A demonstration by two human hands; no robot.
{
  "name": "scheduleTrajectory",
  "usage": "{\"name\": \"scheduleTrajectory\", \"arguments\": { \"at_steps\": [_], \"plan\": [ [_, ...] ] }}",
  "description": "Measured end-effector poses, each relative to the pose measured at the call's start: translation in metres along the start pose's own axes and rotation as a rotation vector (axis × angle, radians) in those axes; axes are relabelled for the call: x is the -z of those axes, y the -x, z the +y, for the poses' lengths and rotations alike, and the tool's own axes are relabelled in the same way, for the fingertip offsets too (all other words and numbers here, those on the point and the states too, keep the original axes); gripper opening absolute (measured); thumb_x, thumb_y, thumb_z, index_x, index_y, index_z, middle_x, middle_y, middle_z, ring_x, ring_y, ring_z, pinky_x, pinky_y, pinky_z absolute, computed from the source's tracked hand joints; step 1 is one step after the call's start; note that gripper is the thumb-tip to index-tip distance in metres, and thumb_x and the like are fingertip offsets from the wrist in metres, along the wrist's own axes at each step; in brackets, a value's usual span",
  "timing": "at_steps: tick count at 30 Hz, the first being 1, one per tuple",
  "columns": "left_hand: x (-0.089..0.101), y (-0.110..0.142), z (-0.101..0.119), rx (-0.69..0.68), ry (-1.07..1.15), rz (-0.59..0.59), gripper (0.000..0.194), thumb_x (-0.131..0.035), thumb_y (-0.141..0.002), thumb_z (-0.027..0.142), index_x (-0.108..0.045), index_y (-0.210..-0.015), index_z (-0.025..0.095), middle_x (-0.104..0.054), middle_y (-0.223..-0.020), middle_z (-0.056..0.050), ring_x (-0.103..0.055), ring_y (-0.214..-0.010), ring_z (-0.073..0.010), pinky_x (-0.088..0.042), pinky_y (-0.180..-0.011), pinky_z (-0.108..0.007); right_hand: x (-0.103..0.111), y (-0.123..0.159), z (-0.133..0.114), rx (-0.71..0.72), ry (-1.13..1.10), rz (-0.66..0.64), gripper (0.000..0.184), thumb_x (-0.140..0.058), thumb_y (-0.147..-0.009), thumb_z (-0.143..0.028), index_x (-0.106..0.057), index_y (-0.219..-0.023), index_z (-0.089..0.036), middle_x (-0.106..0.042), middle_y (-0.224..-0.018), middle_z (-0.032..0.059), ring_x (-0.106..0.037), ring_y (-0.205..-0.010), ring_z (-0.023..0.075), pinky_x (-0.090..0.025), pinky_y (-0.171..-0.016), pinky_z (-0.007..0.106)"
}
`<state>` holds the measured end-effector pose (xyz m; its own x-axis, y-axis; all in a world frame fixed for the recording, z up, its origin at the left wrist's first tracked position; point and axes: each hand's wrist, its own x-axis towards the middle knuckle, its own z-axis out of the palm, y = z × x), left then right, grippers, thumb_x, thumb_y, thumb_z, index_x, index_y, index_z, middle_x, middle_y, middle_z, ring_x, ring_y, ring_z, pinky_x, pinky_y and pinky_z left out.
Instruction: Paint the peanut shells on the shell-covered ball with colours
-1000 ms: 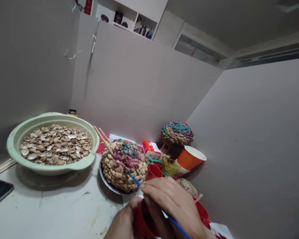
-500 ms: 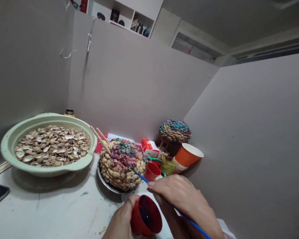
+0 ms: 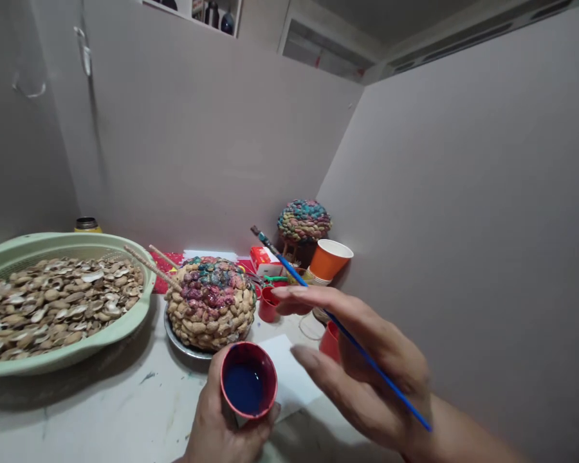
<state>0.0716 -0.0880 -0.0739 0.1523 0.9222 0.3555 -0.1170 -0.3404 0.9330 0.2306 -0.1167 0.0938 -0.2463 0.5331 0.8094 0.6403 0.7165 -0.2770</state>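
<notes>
My left hand [image 3: 222,427] is wrapped round a small red cup [image 3: 249,379] with dark blue paint in it, held low in front of me. My right hand [image 3: 367,366] holds a thin blue paintbrush [image 3: 338,325], its fingers stretched forward; the brush tip points up and to the left in the air. Just beyond the cup sits a dome of peanut shells [image 3: 210,302] on a metal plate [image 3: 178,341], its top painted pink and teal.
A pale green colander [image 3: 77,350] full of shells fills the left. Behind the dome stand a painted shell ball [image 3: 303,220], an orange paper cup [image 3: 329,260], small red cups [image 3: 269,303], a red-and-white box [image 3: 264,259] and two wooden sticks [image 3: 149,265]. Partition walls close in behind and to the right.
The view swung right and down. My left hand lifted the red cup into plain sight. My right hand drew the brush off the shell dome and raised its tip.
</notes>
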Motion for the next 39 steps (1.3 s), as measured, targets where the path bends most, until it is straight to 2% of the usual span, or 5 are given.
{"name": "scheduleTrajectory", "arguments": {
  "at_steps": [7,13,21,26,39],
  "plan": [
    [0.006,-0.001,-0.008,-0.085,-0.023,-0.184,0.061,-0.082,-0.086,0.045,-0.058,-0.137,0.023,-0.075,-0.130,-0.011,-0.072,-0.120,-0.0284,-0.058,-0.102,-0.035,0.016,0.049,-0.005,-0.070,0.090,-0.320,0.091,-0.080,-0.091,-0.044,-0.031,-0.164,-0.020,-0.063,-0.150,0.0206,-0.065,-0.135,0.0323,-0.057,-0.111,0.043],
    [0.015,-0.003,-0.024,-0.114,-0.084,-0.318,0.063,-0.073,-0.091,0.058,-0.060,-0.140,0.020,-0.070,-0.142,-0.015,-0.069,-0.129,-0.0309,-0.054,-0.109,-0.037,-0.020,0.079,0.017,-0.004,0.143,-0.282,0.107,-0.085,-0.085,-0.047,-0.022,-0.165,-0.014,-0.064,-0.148,0.0251,-0.065,-0.136,0.0325,-0.055,-0.111,0.039],
    [0.022,-0.007,-0.052,-0.063,-0.076,-0.396,0.085,-0.064,-0.085,0.081,-0.057,-0.145,0.020,-0.064,-0.148,-0.019,-0.065,-0.133,-0.0345,-0.053,-0.113,-0.044,-0.022,0.087,0.023,0.026,0.105,-0.212,0.092,-0.077,-0.092,-0.041,-0.024,-0.162,-0.012,-0.066,-0.144,0.0238,-0.064,-0.137,0.0287,-0.055,-0.112,0.038],
    [0.015,-0.006,-0.056,-0.036,-0.160,-0.380,0.069,-0.070,-0.090,0.044,-0.045,-0.152,0.026,-0.071,-0.127,-0.013,-0.071,-0.086,-0.0201,-0.060,-0.076,-0.032,0.012,0.082,0.023,-0.180,0.195,-0.095,0.076,-0.073,-0.096,-0.031,-0.034,-0.159,-0.019,-0.062,-0.149,0.0206,-0.063,-0.138,0.0279,-0.054,-0.114,0.039],
    [0.012,-0.006,-0.044,-0.028,-0.275,-0.438,0.068,-0.062,-0.081,0.026,-0.051,-0.148,0.026,-0.073,-0.118,-0.011,-0.068,-0.080,-0.0183,-0.058,-0.075,-0.033,0.001,0.079,0.109,-0.437,0.463,-0.083,0.063,-0.062,-0.094,-0.025,-0.044,-0.153,-0.017,-0.063,-0.146,0.0236,-0.062,-0.137,0.0361,-0.055,-0.110,0.058]
  ]
}}
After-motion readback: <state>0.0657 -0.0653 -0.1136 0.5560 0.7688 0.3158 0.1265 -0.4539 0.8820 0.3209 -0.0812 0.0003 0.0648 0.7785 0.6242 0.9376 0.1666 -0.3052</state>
